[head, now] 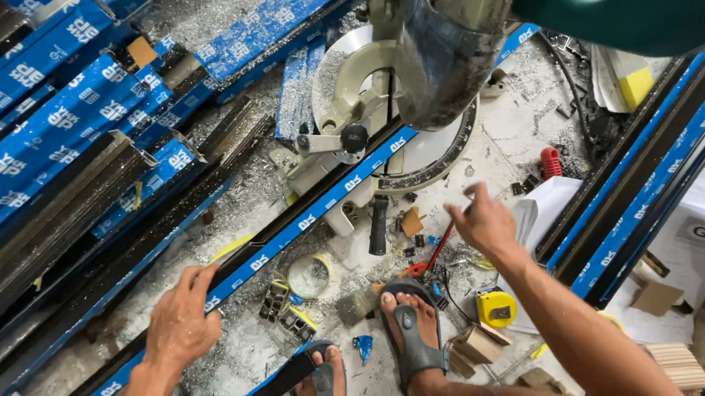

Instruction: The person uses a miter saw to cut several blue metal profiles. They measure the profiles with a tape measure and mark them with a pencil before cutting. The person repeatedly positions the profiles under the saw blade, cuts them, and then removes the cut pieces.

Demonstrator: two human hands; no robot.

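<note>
The person crouches over a floor strewn with metal shavings, and a long aluminium profile (312, 218) wrapped in blue protective film runs from 7 o'clock up to 1 o'clock, passing across the base of a mitre saw (410, 76) at 12 o'clock; the left hand (182, 316) lies on this profile at 8 o'clock, fingers curled over its upper edge and pressing it down, so the piece looks already laid on the saw base. The right hand (482, 221), just right of centre, hovers with fingers loosely bunched above a red-handled tool (433, 257) (whether the fingertips actually pinch it cannot be told, as the hand is blurred). Judging from how things lie, the profile is positioned but not yet cut; the saw head hangs raised above it, and no fresh offcut shows beside the blade. A yellow tape measure (495, 308) sits at 5 o'clock by the right forearm, untouched; a roll of tape (308, 275) lies near centre beside the sandalled feet (409, 328); more filmed profiles (45, 122) are stacked at 10 o'clock.
</note>
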